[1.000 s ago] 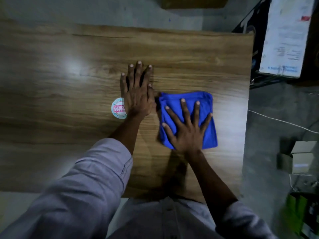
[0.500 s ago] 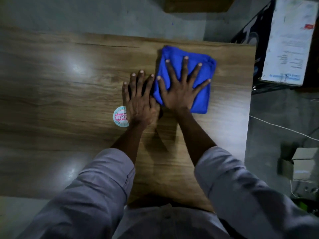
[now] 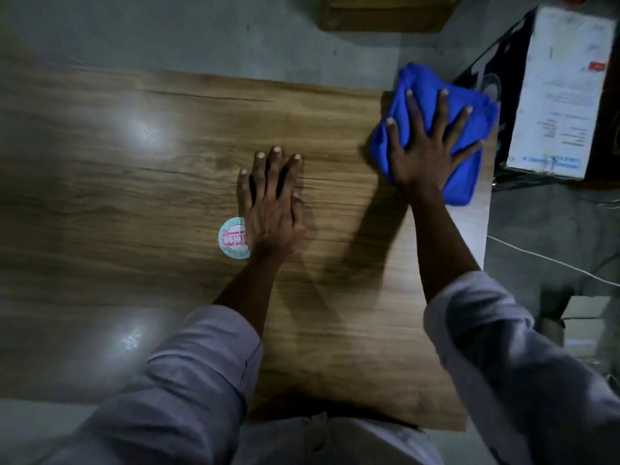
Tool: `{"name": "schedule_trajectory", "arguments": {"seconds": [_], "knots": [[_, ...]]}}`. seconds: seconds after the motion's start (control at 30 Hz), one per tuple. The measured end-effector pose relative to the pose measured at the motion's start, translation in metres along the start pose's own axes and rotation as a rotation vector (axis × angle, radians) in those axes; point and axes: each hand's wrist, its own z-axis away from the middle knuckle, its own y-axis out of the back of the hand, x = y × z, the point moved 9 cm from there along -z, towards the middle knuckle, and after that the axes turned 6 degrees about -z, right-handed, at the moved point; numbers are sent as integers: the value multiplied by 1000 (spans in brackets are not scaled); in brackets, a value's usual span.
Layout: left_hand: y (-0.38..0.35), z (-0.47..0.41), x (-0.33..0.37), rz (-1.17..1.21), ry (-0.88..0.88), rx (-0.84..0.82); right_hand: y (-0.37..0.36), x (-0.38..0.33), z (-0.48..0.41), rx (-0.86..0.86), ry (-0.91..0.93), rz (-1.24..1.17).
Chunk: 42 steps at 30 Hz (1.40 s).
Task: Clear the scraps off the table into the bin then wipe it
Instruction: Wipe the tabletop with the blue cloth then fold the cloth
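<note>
At the far right corner of the glossy wood-grain laminate bench point(image 3: 134, 196) sits the crumpled blue soft-fabric cloth point(image 3: 422, 80), bunched up and looking like it laps a bit over the far edge. The right hand point(image 3: 424, 152) is flat on top of it, fingers point(image 3: 443, 109) straight and spread wide, pressing down. The left hand point(image 3: 271, 209) lies palm-down on bare wood mid-bench, fingers point(image 3: 273, 166) straight and fairly close together, holding nothing. A round white, teal and pink sticker point(image 3: 231, 238) is tucked partly under that wrist. Container-wise, there's a tall white printed cardboard box point(image 3: 563, 95) off the right side, just beside the cloth's corner, and a small brown cardboard box point(image 3: 583, 327) on the grey floor, contents too dark to tell. A thin white cable point(image 3: 553, 260) runs across the floor there. Loads of open smooth surface to the left, with two light glares on it.
</note>
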Motion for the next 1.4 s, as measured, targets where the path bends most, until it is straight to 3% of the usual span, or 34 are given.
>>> {"name": "schedule_trajectory", "arguments": {"seconds": [0.07,0.2,0.27,0.33,0.43,0.47,0.5,0.53,0.63,0.73,0.8,0.83,0.93,0.97,1.0,1.03,1.17,1.23,1.3,1.4], "knots": [[-1,-1,-1,-2,-3,7,-9,-33,-4,-45,142,34],[-3,-3,-1,15,-7,-1,-49,-110,82,-155,934,195],[-4,-4,-1,13,-12,-6,-43,-105,83,-190,1054,208],[-2,-3,0,1,-8,-3,-25,-76,43,-150,828,175],[1,-2,2,5,0,2,4,-11,-1,22,69,-5],[1,-2,2,3,0,4,8,-10,9,89,-108,-46],[0,-2,1,-2,-2,3,6,-24,25,125,-160,-45],[-1,-2,0,-9,-1,-4,-5,-50,42,101,-71,-30],[-5,-2,-2,-26,23,-32,-52,-125,113,-63,541,71],[-5,-2,-4,-14,43,-29,-43,-108,96,-54,754,65],[-3,-1,-2,-30,36,-20,-25,-65,53,-23,655,122],[-2,-1,-2,-42,31,-18,-13,-33,29,-13,511,122],[-1,-1,-2,-36,33,-15,23,48,2,122,-137,-34],[0,-1,-1,-29,36,-12,25,48,12,154,-268,-50],[0,-2,-2,-21,38,-10,22,32,25,161,-270,-28],[1,-2,-2,-9,38,-9,12,5,40,137,-151,-5],[-1,0,-2,-2,36,-15,-45,-95,140,-82,666,105],[-1,0,-3,7,42,-12,-38,-86,142,-87,833,90],[-2,-1,-3,9,46,-11,-25,-60,113,-57,768,131],[-5,-1,-3,-12,26,-5,-4,-8,67,76,221,72]]}}
